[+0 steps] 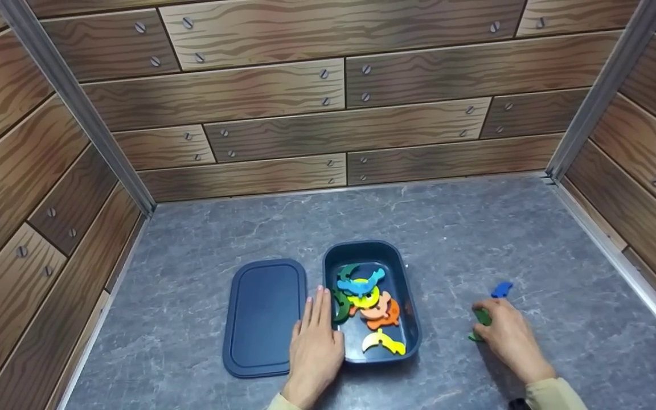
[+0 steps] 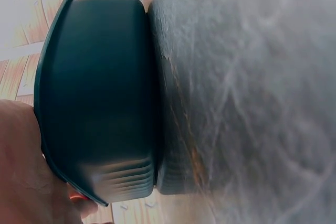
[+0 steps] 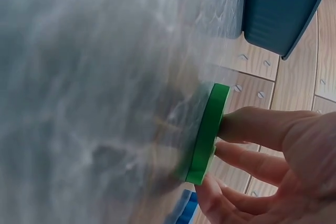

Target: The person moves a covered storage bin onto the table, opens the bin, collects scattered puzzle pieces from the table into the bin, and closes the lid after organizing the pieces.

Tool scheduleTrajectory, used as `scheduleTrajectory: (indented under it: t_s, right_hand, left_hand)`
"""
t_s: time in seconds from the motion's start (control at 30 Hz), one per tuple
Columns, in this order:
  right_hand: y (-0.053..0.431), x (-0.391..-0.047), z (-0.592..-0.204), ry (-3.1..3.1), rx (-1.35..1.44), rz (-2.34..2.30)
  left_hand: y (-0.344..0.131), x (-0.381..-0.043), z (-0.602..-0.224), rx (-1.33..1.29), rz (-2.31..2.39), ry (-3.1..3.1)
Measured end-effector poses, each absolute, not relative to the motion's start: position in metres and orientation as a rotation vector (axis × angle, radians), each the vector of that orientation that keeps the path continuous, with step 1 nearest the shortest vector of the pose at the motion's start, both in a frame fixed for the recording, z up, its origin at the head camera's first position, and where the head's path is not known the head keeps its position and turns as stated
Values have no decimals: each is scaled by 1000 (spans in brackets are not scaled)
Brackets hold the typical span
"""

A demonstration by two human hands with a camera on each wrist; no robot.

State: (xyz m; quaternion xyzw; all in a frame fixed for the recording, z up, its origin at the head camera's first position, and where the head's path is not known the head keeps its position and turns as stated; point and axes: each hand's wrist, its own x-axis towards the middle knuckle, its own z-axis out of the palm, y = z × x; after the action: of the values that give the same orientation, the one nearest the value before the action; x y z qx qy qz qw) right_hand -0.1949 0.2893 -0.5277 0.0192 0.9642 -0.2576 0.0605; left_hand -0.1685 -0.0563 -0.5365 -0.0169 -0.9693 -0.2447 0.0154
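My left hand [image 1: 316,341] rests on the left rim of a dark blue lunch-box-like container [image 1: 410,296], fingers straight. Inside lie several flat, coloured animal-shaped pieces, among them a light blue piece [image 1: 356,286], a yellow piece [image 1: 382,340] near the front and an orange piece [image 1: 392,315]. Off to the right, my right hand [image 1: 510,336] pinches a flat green toy piece [image 3: 209,135] with thumb and fingertips, close to the tabletop. Just beyond that hand lies a blue piece [image 1: 501,289], which also shows low in the right wrist view.
A flat dark blue lid [image 1: 265,319] lies left of the container, close beside my left hand. Everything sits on a grey marbled tabletop [image 1: 220,228], with wood-patterned walls [image 1: 282,91] at the back and both sides.
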Motion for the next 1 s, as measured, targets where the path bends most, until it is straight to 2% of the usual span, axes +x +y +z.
scheduleTrajectory:
  t_s: [1.0]
  right_hand:
    - [296,-200,-529,3027,-1,-725]
  left_hand:
    - [-56,-168,-536,-62,-780,-3007]
